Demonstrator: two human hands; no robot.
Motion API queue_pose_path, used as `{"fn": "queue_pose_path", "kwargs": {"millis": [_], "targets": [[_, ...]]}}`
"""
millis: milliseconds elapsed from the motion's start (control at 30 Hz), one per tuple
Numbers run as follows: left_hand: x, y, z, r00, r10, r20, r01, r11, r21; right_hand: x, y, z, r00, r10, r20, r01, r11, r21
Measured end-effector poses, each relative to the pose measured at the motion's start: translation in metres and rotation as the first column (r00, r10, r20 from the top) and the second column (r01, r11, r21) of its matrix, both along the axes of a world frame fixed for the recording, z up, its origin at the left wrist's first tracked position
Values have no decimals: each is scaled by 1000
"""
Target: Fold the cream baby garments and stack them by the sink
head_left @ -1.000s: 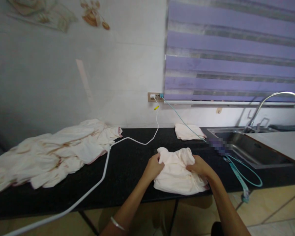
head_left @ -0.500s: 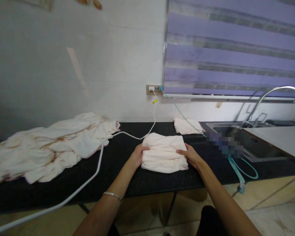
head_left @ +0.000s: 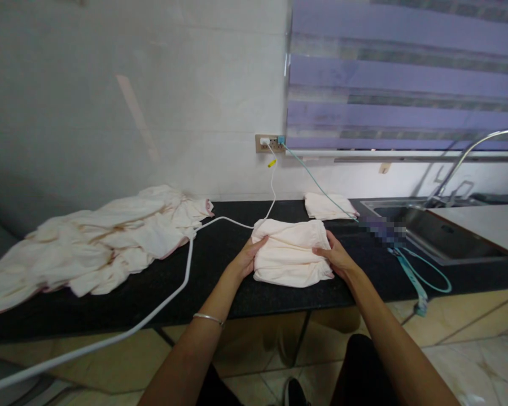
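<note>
A black counter (head_left: 220,265) runs along a pale wall, with a sink (head_left: 432,234) at its right end under purple blinds (head_left: 406,84). Near its front edge, the left hand (head_left: 246,258) and right hand (head_left: 336,256) clasp a folded cream cloth (head_left: 290,252) by its sides.

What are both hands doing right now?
Left hand: gripping the left edge of the folded cloth.
Right hand: gripping its right edge.
</note>
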State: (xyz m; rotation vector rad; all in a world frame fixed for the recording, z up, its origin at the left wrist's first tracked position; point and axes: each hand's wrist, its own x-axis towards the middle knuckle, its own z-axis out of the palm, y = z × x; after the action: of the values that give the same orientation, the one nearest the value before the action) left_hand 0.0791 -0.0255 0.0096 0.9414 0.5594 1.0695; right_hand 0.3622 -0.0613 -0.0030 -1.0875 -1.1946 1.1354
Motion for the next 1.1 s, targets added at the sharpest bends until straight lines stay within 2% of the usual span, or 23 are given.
{"fn": "queue_pose_path", "kwargs": {"millis": [233, 467, 767, 967, 1100], "targets": [[3, -1, -1, 999, 34, -13, -34, 999, -2, 0, -3, 0, 1000, 9, -9, -9, 1000, 14], [1, -2, -2, 997, 51, -49, -52, 998, -29, -2, -7, 4, 999, -10, 51, 8, 999, 38], [3, -7, 5, 995, 65, -72, -65, 998, -6, -8, -2, -1, 992, -58, -112, 59, 998, 4], [16, 1, 11, 987, 147, -56, -147, 989, 15, -1, 14, -1, 994, -41, -100, 45, 999, 30], [34, 21, 11, 992, 128, -22, -128, 992, 6, 20, 40, 3, 996, -86, -6, 86, 993, 81]]}}
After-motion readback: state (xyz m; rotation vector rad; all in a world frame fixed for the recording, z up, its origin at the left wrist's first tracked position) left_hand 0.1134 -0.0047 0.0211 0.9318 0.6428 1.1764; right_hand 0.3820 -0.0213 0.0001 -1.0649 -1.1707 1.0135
